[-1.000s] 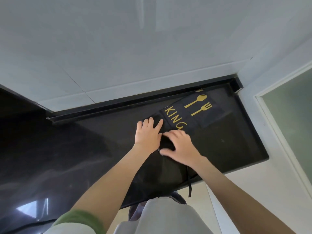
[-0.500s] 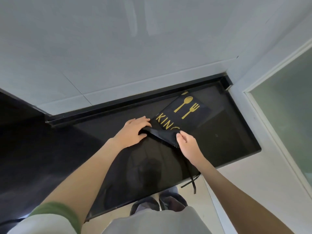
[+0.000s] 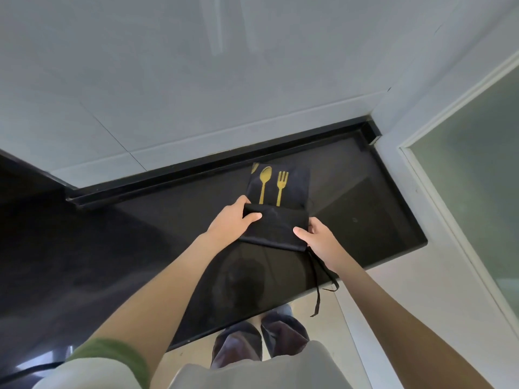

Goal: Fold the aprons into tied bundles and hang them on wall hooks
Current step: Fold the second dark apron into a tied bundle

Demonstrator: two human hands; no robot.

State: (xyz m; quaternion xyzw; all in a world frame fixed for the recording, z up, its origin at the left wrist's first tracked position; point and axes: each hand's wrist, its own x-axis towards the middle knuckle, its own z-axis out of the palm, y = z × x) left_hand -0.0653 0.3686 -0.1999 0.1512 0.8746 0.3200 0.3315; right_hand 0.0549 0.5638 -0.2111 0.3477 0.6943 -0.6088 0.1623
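Left grip (image 3: 231, 221) and right grip (image 3: 320, 238) each clutch one end of the folded apron (image 3: 276, 227); its ties (image 3: 317, 290) seemingly dangle below the right grip.

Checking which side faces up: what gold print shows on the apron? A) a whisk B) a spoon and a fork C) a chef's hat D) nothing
B: a gold spoon and fork show on the apron, beyond the fold gripped by the left hand and right hand.
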